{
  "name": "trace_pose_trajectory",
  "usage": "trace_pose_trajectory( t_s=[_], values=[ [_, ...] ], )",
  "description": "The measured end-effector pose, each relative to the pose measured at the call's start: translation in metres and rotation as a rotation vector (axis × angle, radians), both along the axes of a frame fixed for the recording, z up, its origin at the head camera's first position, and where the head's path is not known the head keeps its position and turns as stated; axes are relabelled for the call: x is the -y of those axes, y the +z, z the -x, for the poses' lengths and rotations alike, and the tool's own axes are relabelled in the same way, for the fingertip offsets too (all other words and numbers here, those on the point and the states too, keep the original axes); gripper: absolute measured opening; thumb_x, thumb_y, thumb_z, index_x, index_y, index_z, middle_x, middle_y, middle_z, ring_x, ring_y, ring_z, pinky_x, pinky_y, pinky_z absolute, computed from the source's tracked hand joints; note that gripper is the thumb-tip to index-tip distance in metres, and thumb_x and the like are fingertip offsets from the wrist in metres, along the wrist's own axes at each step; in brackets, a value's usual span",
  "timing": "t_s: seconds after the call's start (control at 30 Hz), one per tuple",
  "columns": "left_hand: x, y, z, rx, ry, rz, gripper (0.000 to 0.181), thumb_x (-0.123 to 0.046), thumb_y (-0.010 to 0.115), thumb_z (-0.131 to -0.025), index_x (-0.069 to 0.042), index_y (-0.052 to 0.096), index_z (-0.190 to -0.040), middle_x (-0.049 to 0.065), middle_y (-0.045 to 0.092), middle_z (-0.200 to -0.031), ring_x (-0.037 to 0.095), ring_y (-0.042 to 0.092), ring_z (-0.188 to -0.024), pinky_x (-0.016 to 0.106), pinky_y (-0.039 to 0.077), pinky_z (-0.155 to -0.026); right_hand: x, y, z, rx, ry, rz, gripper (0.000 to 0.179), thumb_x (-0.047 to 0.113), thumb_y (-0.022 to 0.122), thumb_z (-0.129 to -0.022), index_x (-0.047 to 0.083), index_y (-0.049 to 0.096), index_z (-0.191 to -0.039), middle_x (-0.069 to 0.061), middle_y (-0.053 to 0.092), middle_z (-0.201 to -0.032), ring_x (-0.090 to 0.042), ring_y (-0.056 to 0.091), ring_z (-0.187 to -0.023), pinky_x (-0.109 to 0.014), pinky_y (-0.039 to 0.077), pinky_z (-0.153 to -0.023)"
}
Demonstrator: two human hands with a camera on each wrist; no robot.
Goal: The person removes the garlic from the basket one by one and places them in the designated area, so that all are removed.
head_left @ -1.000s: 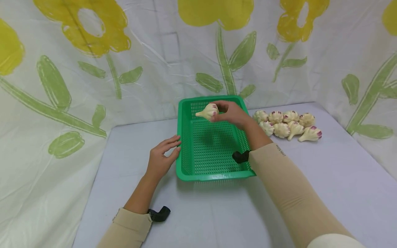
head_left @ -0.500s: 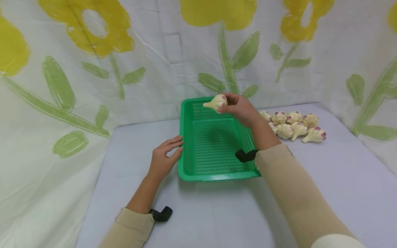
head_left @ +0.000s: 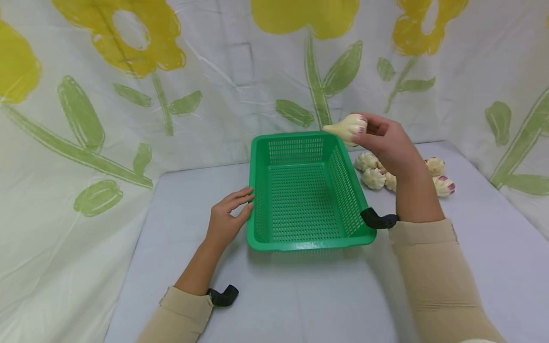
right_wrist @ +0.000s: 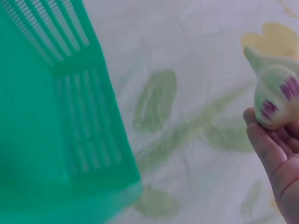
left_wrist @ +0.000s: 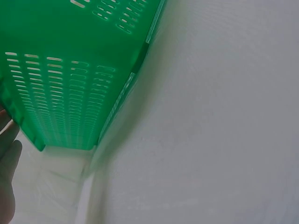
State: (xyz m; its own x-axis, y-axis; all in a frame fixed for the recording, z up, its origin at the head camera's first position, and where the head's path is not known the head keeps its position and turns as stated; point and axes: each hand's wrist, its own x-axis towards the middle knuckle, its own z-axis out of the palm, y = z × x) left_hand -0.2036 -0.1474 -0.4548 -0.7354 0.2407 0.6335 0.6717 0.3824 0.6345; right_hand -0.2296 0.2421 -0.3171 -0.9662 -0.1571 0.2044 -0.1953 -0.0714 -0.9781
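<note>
A head of garlic (head_left: 348, 129), cream with purple streaks, is pinched between the thumb and fingers of my right hand (head_left: 393, 145). It is held up by the far right corner of a green perforated plastic basket (head_left: 306, 246), its stem pointing left. In the right wrist view the same garlic (right_wrist: 276, 93) sits on the fingertips, apart from the basket wall (right_wrist: 91, 121). At the basket's left rim, my left hand (head_left: 226, 216) touches the edge with loosely extended fingers. The left wrist view shows only part of that hand (left_wrist: 7, 163) beside the basket's side (left_wrist: 60, 39).
Several more garlic heads (head_left: 373, 178) lie in a cluster on the table to the right of the basket, partly hidden behind my right hand and forearm. A white cloth painted with yellow flowers (head_left: 293, 113) hangs behind the table (head_left: 274, 295).
My right hand has carried the garlic from over the basket's inside up and to the right, to its far right corner. The left hand stays at the left rim.
</note>
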Motion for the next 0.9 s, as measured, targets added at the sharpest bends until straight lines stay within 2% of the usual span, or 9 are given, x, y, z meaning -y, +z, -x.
trace_pose_trajectory(
  t_s=[0.1,0.23,0.37,0.53,0.63,0.7,0.77,0.83,0.9],
  values=[
    [-0.004,0.006,-0.004,-0.008,0.003,-0.007,0.025,0.006,0.071,-0.085,0.004,0.073,-0.11,0.016,0.069,-0.122,0.033,0.062,-0.12,0.013,0.043,-0.104,-0.022,-0.007,-0.016,-0.004,-0.049,0.039,0.044,0.002,0.063,-0.094,0.004,0.054,-0.137,-0.001,0.064,-0.113,-0.01,0.06,-0.096,-0.016,0.054,-0.078],
    [-0.006,0.011,-0.008,-0.01,-0.007,-0.017,0.024,0.009,0.07,-0.084,0.009,0.072,-0.108,0.022,0.068,-0.12,0.039,0.061,-0.118,0.012,0.042,-0.104,-0.048,-0.026,-0.032,0.0,-0.11,0.11,0.044,-0.004,0.061,-0.093,0.007,0.057,-0.135,0.0,0.065,-0.114,-0.008,0.061,-0.096,-0.015,0.055,-0.078],
    [-0.003,0.005,-0.004,0.01,-0.002,-0.008,0.025,0.005,0.071,-0.085,0.004,0.073,-0.11,0.015,0.068,-0.123,0.033,0.062,-0.121,0.013,0.043,-0.104,-0.068,-0.048,-0.043,0.011,-0.166,0.178,0.045,-0.008,0.06,-0.092,0.009,0.06,-0.133,0.001,0.065,-0.117,-0.007,0.062,-0.1,-0.015,0.056,-0.081],
    [0.0,-0.002,0.001,0.035,-0.006,0.005,0.025,-0.003,0.071,-0.089,-0.004,0.073,-0.114,0.007,0.068,-0.127,0.023,0.06,-0.125,0.018,0.045,-0.105,-0.084,-0.072,-0.053,0.067,-0.266,0.145,0.045,-0.005,0.064,-0.09,0.01,0.059,-0.132,0.004,0.063,-0.116,-0.005,0.062,-0.101,-0.012,0.055,-0.081],
    [0.001,-0.003,0.002,0.035,-0.008,0.004,0.025,-0.006,0.07,-0.09,-0.005,0.073,-0.115,0.005,0.067,-0.128,0.022,0.06,-0.125,0.02,0.046,-0.105,-0.089,-0.08,-0.053,0.1,-0.31,0.048,0.053,-0.001,0.069,-0.089,0.006,0.052,-0.139,0.007,0.063,-0.116,-0.002,0.062,-0.1,-0.011,0.054,-0.08],
    [0.001,-0.003,0.002,0.036,-0.007,0.004,0.025,-0.006,0.07,-0.09,-0.006,0.073,-0.115,0.004,0.067,-0.128,0.021,0.059,-0.126,0.02,0.046,-0.105,-0.091,-0.083,-0.052,0.123,-0.321,-0.039,0.062,0.003,0.071,-0.089,0.003,0.045,-0.145,0.005,0.06,-0.123,0.0,0.062,-0.103,-0.009,0.053,-0.08],
    [0.001,-0.004,0.002,0.036,-0.005,0.006,0.025,-0.005,0.069,-0.09,-0.005,0.073,-0.115,0.004,0.067,-0.128,0.021,0.059,-0.126,0.019,0.045,-0.106,-0.094,-0.085,-0.051,0.156,-0.33,-0.176,0.068,0.011,0.073,-0.089,0.004,0.04,-0.149,0.0,0.055,-0.136,0.001,0.059,-0.109,-0.007,0.052,-0.081],
    [0.001,-0.004,0.002,0.037,-0.003,0.004,0.025,-0.005,0.07,-0.09,-0.005,0.073,-0.115,0.005,0.067,-0.127,0.022,0.06,-0.125,0.019,0.045,-0.105,-0.097,-0.087,-0.049,0.199,-0.321,-0.354,0.072,0.021,0.073,-0.091,0.007,0.037,-0.152,-0.005,0.047,-0.147,-0.004,0.055,-0.12,-0.006,0.05,-0.082],
    [0.001,-0.004,0.002,0.036,-0.001,0.006,0.025,-0.004,0.07,-0.09,-0.005,0.073,-0.115,0.005,0.067,-0.127,0.022,0.06,-0.125,0.018,0.045,-0.105,-0.1,-0.091,-0.048,0.237,-0.29,-0.512,0.076,0.028,0.072,-0.091,0.009,0.034,-0.153,-0.011,0.04,-0.154,-0.013,0.049,-0.131,-0.015,0.05,-0.092]
  ],
)
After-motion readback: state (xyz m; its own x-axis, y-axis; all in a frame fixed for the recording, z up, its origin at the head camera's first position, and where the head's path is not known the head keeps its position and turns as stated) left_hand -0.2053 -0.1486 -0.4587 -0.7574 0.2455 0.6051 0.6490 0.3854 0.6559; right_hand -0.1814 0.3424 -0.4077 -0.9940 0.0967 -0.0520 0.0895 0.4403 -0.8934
